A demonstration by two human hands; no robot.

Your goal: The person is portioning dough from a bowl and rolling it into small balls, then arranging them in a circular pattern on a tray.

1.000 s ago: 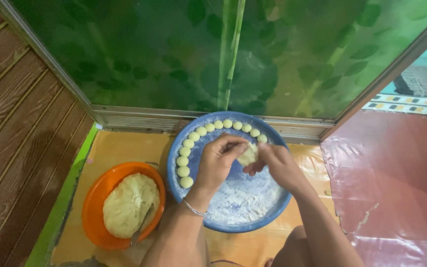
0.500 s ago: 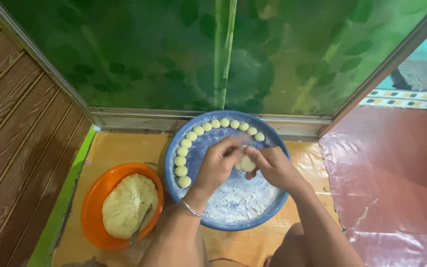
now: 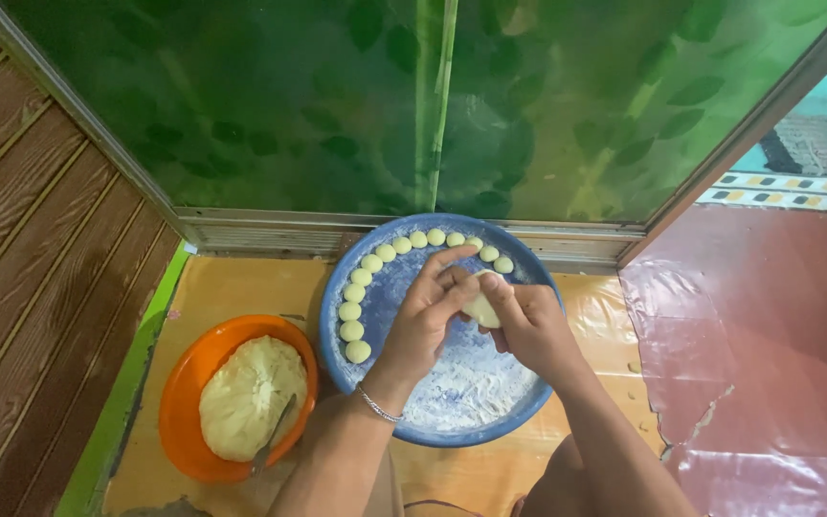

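The left hand (image 3: 430,316) and the right hand (image 3: 528,325) are close together over the middle of the round blue plastic tray (image 3: 528,407). Both hands are closed around one small pale lump of dough (image 3: 481,304), which sits between the fingers of both, a little above the tray. The left hand wears a thin silver bracelet (image 3: 376,406) on the wrist.

The dough lump looks soft and light. It would squash easily, so a gentle hold with the fingertips around its sides seems best. It may be a bit sticky, and the white flour (image 3: 461,383) spread on the tray floor would help with that.

Along the far and left rim of the tray lies a curved row of small round dough balls (image 3: 361,278). They sit side by side, almost touching.

Just to the left of the tray is a round orange plastic bowl (image 3: 184,383). In it rests a big pale heap of dough (image 3: 246,397) with a metal spoon (image 3: 273,436) lying against it.

Tray and bowl stand on a floor covered with a yellow sheet (image 3: 241,287). Behind them is a green leaf-patterned glass door (image 3: 413,105), with brown wooden wall planks (image 3: 31,258) on the left and a red floor cover (image 3: 758,354) on the right.
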